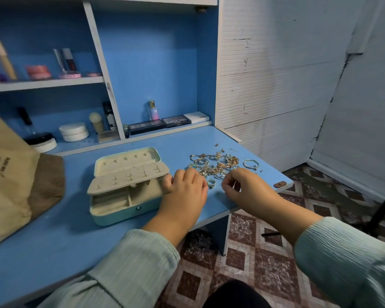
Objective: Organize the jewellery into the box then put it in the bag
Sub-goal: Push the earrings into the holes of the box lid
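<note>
Tangles are your risk: pull one piece from the jewellery pile (216, 164) and linked chains may drag others off the desk (76, 230) edge. Your right hand (242, 187) seems to pinch something tiny; your left hand (185, 187) is curled, contents unclear. A ring (211, 184) lies between them; the open jewellery box (125, 185) sits just left.

Bag (11, 174) cut off left.

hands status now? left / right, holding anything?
Left hand: fingers curled, next to a ring on the table; a grip cannot be told.
Right hand: fingertips pinched together, seemingly on a tiny piece near the jewellery pile; too small to identify.
</note>
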